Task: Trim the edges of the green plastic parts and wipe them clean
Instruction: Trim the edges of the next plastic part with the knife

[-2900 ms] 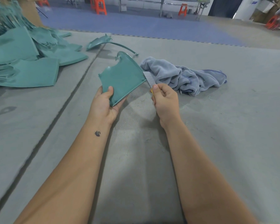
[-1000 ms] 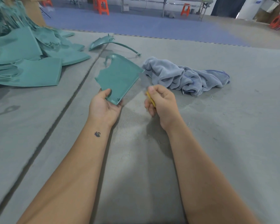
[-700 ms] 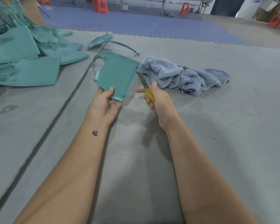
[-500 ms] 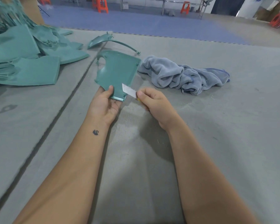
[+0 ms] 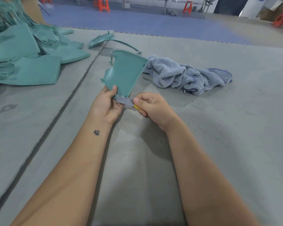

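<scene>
Head view: left hand [image 5: 107, 106] grips the green part [image 5: 123, 74] by its near corner, long axis running away; right hand [image 5: 151, 106] pinches the blade [image 5: 123, 101], laid across that near edge; cloth [image 5: 186, 75] lies beyond, rightward.

Blade moved to part's near edge

Right hand [image 5: 153, 108] swung the knife blade [image 5: 123, 101] from the green plastic part's [image 5: 124, 72] right side down to its near bottom edge, now lying flat against it beside the left hand's thumb [image 5: 114, 90]. Part tilted more upright.

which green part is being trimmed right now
The green part gripped by the left hand, with the knife at its near edge; the others lie untouched on the mat.
</scene>
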Motion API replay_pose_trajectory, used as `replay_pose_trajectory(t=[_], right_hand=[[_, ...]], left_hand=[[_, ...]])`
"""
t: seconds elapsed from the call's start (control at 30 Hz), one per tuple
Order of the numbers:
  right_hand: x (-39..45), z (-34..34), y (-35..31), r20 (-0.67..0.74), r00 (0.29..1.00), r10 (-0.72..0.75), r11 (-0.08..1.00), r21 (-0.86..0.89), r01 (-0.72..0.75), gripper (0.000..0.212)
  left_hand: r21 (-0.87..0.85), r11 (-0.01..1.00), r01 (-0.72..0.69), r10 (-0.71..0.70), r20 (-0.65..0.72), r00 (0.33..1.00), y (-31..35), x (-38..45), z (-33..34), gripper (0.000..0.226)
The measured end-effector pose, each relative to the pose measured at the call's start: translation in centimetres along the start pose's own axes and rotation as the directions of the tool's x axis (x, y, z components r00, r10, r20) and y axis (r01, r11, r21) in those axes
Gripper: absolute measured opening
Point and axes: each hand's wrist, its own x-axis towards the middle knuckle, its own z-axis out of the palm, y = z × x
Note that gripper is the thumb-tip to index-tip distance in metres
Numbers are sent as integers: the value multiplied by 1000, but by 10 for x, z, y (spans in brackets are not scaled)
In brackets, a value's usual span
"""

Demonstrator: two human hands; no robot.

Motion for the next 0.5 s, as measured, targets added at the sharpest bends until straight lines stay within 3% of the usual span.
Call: replay_pose_trajectory(t=[0.2, 0.37, 0.5], right_hand=[[4, 1, 5, -55, 998, -15, 1000, -12, 14, 28], [7, -12, 9, -300, 954, 20, 967, 247, 57, 29], [6, -12, 10, -298, 954, 13, 962, 263, 69, 28]], left_hand=[[-2, 1000, -1, 1, -20, 1000, -2, 1, 2, 26], [80, 996, 33, -32, -4, 999, -3, -3, -1, 27], [91, 996, 2, -2, 0, 1000, -4, -4, -1, 28]])
